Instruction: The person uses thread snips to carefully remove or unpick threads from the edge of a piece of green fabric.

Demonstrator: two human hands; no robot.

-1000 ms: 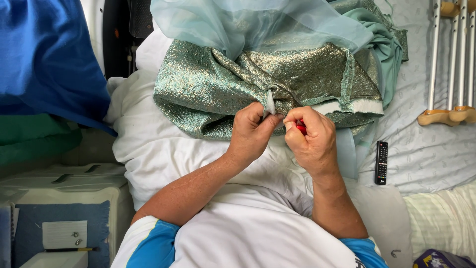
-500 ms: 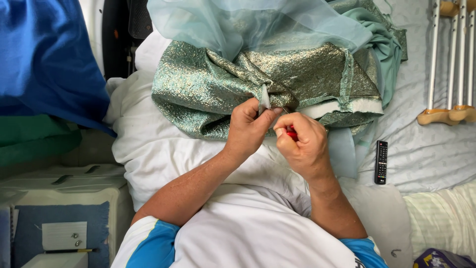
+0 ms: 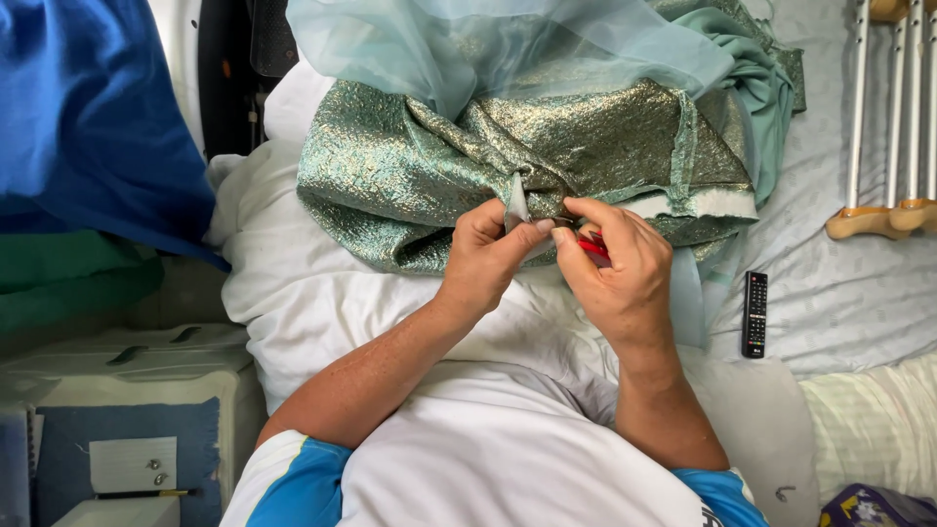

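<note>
We see the left hand [image 3: 485, 256] pinching a pale strip at a gathered fold of the green-gold fabric [image 3: 420, 166], thumb & fingers pressed together. Right hand [image 3: 615, 268] is closed round a small red tool [image 3: 591, 248], tip at the same fold, just beside the left thumb. Fabric lies on a white pillow [image 3: 293, 283] in front of us, w/ sheer pale cloth [image 3: 468, 44] over its top. Black remote [image 3: 754, 314] on the bed to the right, near wooden crutches [image 3: 883, 210]
</note>
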